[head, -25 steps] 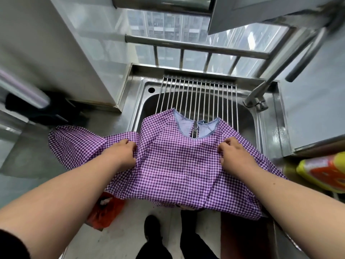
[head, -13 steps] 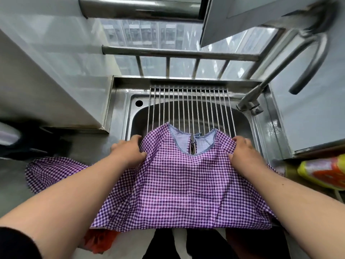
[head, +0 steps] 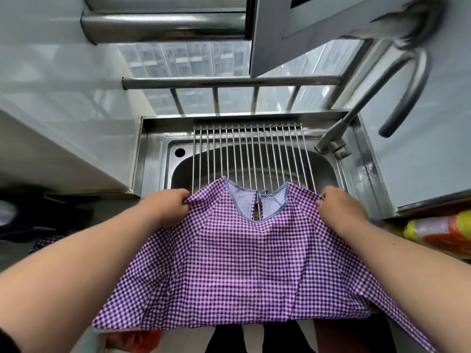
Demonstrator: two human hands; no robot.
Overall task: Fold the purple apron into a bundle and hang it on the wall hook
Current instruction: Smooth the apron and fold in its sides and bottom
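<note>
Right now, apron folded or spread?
Spread. The apron hangs flat between left hand and right hand gripping its shoulders; no folds.

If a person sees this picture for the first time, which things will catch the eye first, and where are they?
The purple checked apron fills the lower middle, spread wide and held up by its shoulders: the left hand pinches one side and the right hand the other. Behind it, a steel sink with a rack of thin metal rods lies under the barred window. A yellow and orange package shows at the right edge.
</note>
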